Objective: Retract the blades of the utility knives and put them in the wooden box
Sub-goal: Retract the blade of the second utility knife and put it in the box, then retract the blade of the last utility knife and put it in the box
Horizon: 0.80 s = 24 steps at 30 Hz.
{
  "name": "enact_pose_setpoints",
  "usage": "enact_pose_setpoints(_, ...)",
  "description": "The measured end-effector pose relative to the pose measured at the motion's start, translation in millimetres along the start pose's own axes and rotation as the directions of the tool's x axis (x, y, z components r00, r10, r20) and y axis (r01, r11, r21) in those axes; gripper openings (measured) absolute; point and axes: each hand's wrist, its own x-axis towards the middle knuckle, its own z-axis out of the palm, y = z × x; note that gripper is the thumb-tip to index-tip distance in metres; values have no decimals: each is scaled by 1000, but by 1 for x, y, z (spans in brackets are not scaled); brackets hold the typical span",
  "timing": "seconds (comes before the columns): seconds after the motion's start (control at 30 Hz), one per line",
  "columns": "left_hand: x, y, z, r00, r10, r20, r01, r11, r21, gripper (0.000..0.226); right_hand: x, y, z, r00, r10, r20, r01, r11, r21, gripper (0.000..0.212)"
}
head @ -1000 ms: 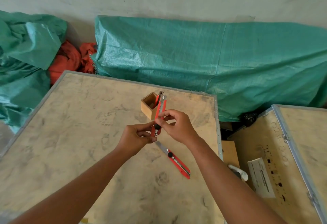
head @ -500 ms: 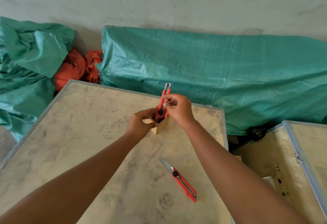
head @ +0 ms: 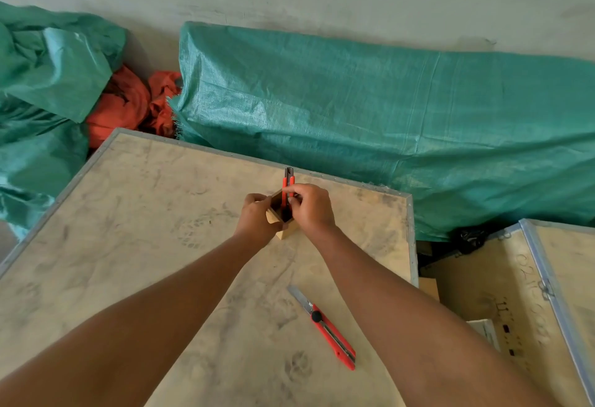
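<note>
A small wooden box (head: 287, 233) stands near the far right of the plywood crate top (head: 138, 236). My left hand (head: 257, 218) holds the box's left side. My right hand (head: 310, 205) pinches a red utility knife (head: 288, 181) that stands upright inside the box, its top end sticking out above my fingers. How many knives stand in the box is hidden by my hands. Another red utility knife (head: 331, 336) lies on the crate top nearer to me, its metal blade extended toward the upper left.
Green tarpaulin (head: 386, 123) covers bulky things behind the crate, with an orange cloth (head: 128, 107) at the far left. A second wooden crate (head: 531, 294) sits lower at the right, across a gap past the metal-edged right rim.
Both hands moved away from me to the wooden box. The knife I held in front of me now stands lowered into the box, and my left hand has taken hold of the box.
</note>
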Motion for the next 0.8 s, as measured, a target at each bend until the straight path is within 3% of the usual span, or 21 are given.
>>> enact_pose_setpoints(0.27, 3, -4, 3, 1000, 0, -27, -1, 1000, -19, 56, -4, 2, 5, 1000, 6, 14, -7, 1000, 27, 34)
enact_pose_setpoints(0.43, -6, 1, 2, 999, -13, -35, 11, 999, -44, 75, -14, 3, -4, 1000, -9, -12, 10, 998, 70, 33)
enact_pose_setpoints(0.6, -36, 4, 1, 996, -46, -73, 35, 989, -141, 77, -37, 12, -25, 999, -28, -40, 31, 996, 83, 31)
enact_pose_setpoints(0.8, -127, -6, 45, 980, -197, -18, 185, 945, -271, 62, -92, 41, -47, 989, 93, 111, -102, 992, 75, 28)
